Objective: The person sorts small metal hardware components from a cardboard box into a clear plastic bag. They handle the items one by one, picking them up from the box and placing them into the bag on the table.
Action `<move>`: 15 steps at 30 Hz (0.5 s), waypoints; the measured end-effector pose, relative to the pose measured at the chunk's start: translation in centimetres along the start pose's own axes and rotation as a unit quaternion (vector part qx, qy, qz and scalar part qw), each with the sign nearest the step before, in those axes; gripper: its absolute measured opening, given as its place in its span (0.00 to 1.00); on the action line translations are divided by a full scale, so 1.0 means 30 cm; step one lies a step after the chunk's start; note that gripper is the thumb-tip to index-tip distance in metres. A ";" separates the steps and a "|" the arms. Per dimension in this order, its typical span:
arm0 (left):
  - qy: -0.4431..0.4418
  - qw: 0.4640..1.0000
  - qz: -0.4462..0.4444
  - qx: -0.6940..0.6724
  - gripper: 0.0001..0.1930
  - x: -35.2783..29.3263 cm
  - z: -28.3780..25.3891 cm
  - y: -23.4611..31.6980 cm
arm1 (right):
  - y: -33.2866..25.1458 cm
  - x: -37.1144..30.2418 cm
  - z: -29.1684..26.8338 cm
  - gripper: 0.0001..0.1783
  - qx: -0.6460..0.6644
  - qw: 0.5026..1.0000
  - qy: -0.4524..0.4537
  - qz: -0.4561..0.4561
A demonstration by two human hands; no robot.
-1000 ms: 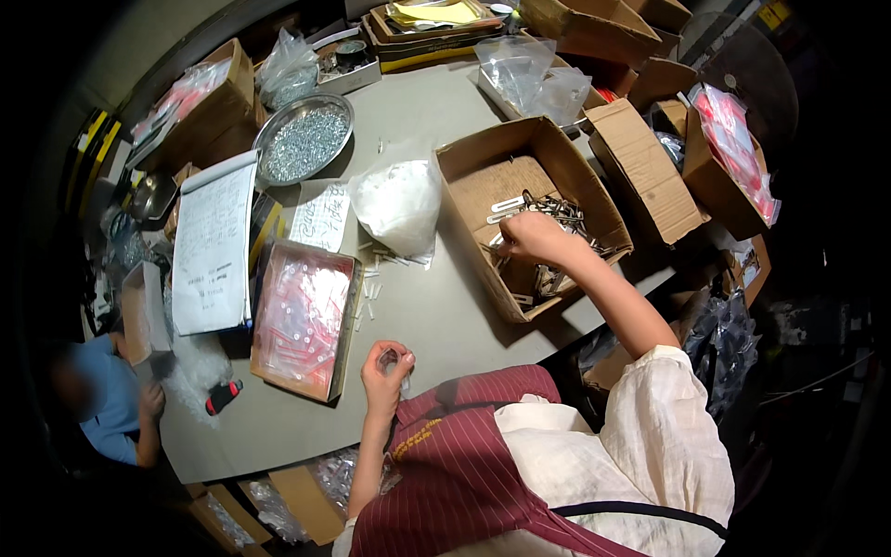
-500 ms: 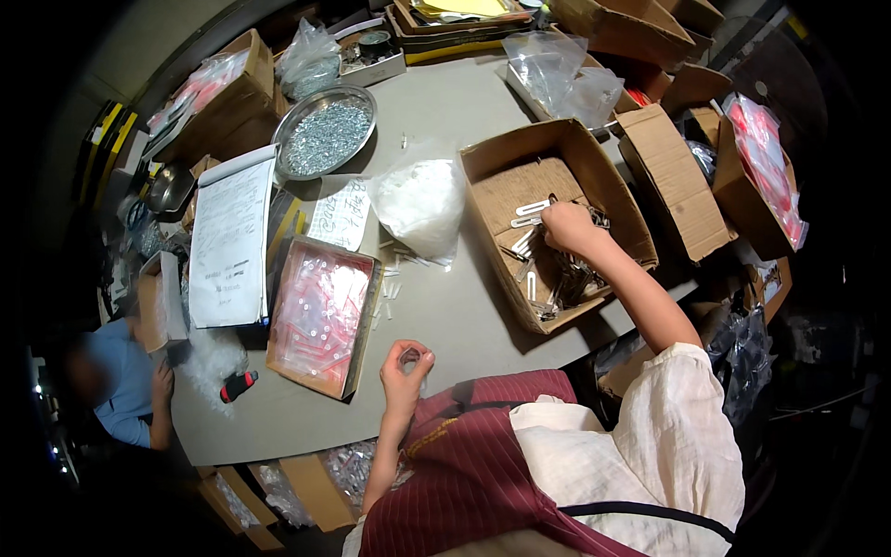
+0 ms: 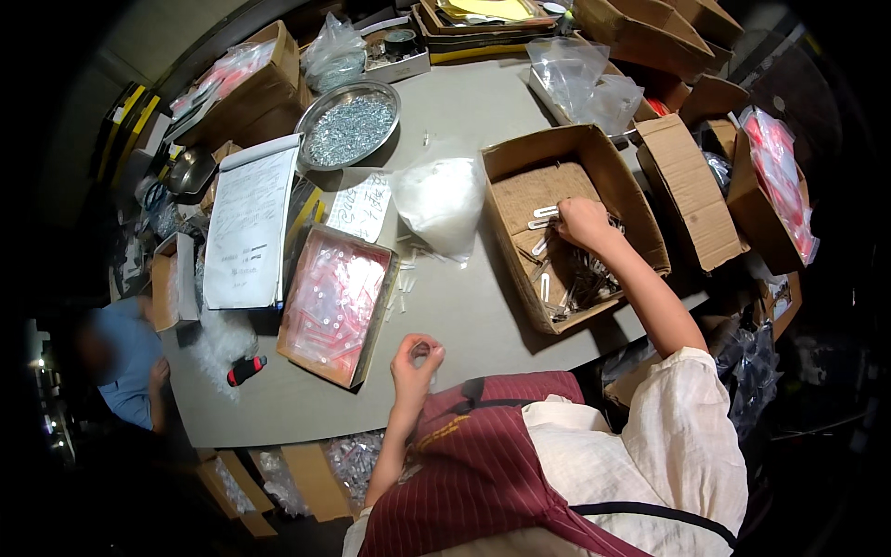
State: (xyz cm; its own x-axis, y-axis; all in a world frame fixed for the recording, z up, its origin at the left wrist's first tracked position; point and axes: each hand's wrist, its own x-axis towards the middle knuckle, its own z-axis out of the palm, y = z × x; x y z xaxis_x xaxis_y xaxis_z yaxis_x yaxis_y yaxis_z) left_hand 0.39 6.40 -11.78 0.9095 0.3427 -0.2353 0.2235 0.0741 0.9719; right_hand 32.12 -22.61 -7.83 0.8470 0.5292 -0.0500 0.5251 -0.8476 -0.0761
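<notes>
My right hand [image 3: 584, 224] reaches into an open cardboard box [image 3: 522, 269], its fingers closed among metal pieces. Slotted, elongated silvery plates [image 3: 545, 286] lie in that box beside a dark heap of metal parts [image 3: 594, 277]. What the right fingertips grip is hidden. My left hand [image 3: 414, 368] is held over the table's near edge, thumb and fingers curled into a ring; something thin and see-through seems to be in them. Left of it lies a shallow box [image 3: 360, 369] filled with small clear bags with red printing [image 3: 329, 302].
Beyond the left hand stand a white-filled plastic bag [image 3: 441, 209] and a metal bowl of small silvery parts [image 3: 351, 130]. Small clear pieces [image 3: 406, 278] lie scattered nearby. Farther left are a clipboard with papers [image 3: 249, 223], a red-black tool [image 3: 246, 371] and another person [image 3: 125, 362].
The whole view has shifted, with table items appearing farther right. My right hand stays in the cardboard box and has moved slightly among the metal pieces; my left hand keeps its curled pose.
</notes>
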 end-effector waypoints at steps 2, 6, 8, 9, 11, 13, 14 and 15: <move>-0.003 1.000 0.006 0.001 0.08 0.000 0.000 -0.005 | 0.002 0.003 -0.006 0.09 -0.009 1.000 -0.008 -0.006; 0.010 0.994 0.050 0.097 0.08 0.003 0.005 0.090 | -0.034 -0.010 -0.150 0.08 -0.048 0.988 0.144 -0.008; 0.020 0.984 0.082 0.154 0.09 0.008 0.018 0.154 | -0.100 -0.039 -0.274 0.08 0.039 0.968 0.250 -0.006; 0.020 0.982 0.098 0.163 0.09 0.023 0.026 0.166 | -0.147 -0.067 -0.344 0.08 0.119 0.955 0.273 -0.011; 0.007 0.971 0.144 0.190 0.09 0.044 0.047 0.231 | -0.259 -0.123 -0.429 0.07 0.322 0.921 0.217 -0.043; -0.022 0.952 0.211 0.223 0.09 0.061 0.083 0.317 | -0.383 -0.191 -0.479 0.09 0.419 0.904 0.037 -0.074; -0.028 0.951 0.220 0.217 0.10 0.065 0.093 0.332 | -0.437 -0.209 -0.483 0.09 0.441 0.891 -0.048 -0.093; -0.033 0.950 0.230 0.211 0.10 0.065 0.101 0.342 | -0.494 -0.226 -0.483 0.09 0.424 0.893 -0.071 -0.135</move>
State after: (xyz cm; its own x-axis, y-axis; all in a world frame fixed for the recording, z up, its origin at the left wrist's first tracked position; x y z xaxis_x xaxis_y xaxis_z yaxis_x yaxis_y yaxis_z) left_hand 5.52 5.00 -2.30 0.9618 0.1873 0.1998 -0.0952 -0.4553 0.8852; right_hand 19.79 -14.18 8.06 0.6491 0.7598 -0.0368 0.4063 -0.3873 -0.8276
